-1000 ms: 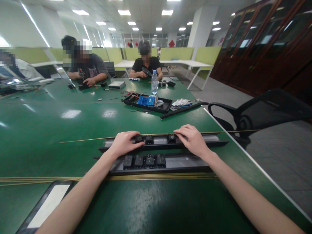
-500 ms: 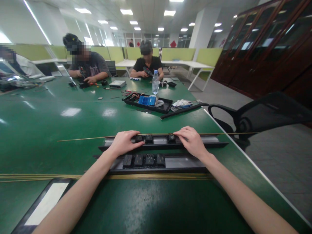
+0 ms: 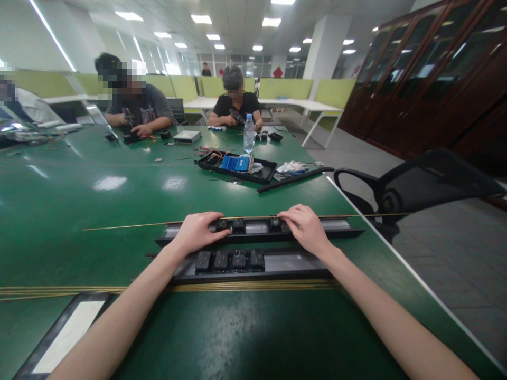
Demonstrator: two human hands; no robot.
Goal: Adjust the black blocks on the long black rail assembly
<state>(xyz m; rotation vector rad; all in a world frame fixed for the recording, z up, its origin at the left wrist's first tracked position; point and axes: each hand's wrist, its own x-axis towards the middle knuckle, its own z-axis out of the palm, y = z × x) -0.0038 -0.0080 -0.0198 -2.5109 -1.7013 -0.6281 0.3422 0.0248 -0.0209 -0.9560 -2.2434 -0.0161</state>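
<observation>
A thin brass-coloured rod (image 3: pixel 122 227) lies along the far edge of a long black channel (image 3: pixel 340 232) with a pale inside. Several small black blocks (image 3: pixel 238 226) sit in that channel. My left hand (image 3: pixel 198 229) curves round the leftmost block, forefinger by the rod and thumb on the near side. The fingertips of my right hand (image 3: pixel 304 224) are pinched together at the rod, touching the top right of another black block (image 3: pixel 274 224). Nearer to me, a second channel (image 3: pixel 293 262) holds several black blocks (image 3: pixel 221 259) in a row.
Several more rods (image 3: pixel 237 286) lie in front of the nearer channel. A dark-framed white panel (image 3: pixel 65 335) is at lower left. Beyond are a black tray (image 3: pixel 263 171), a bottle (image 3: pixel 249 134), gloves (image 3: pixel 291 169) and a black strip (image 3: pixel 293 181). Co-workers sit across the green table.
The whole view has shifted slightly, so things appear a little further left. Both hands keep their places at the far channel and the rod.
</observation>
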